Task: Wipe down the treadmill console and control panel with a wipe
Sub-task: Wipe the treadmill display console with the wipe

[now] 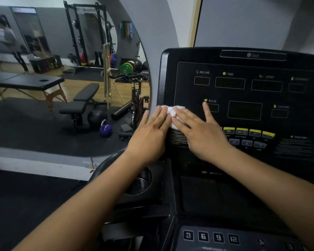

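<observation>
The black treadmill console [243, 91] fills the right half of the head view, with dark display windows and a row of yellow buttons [248, 132]. A crumpled white wipe [172, 110] lies flat on the console's lower left area. My right hand [199, 131] presses on the wipe with straight, spread fingers. My left hand [150, 133] lies flat beside it, fingers straight, fingertips on the wipe's left edge and the console's left rim. Most of the wipe is hidden under both hands.
A lower control panel [210, 237] with number keys sits near the bottom edge. A cup holder [140, 182] is under my left forearm. To the left, a large mirror [62, 78] reflects gym equipment and a person.
</observation>
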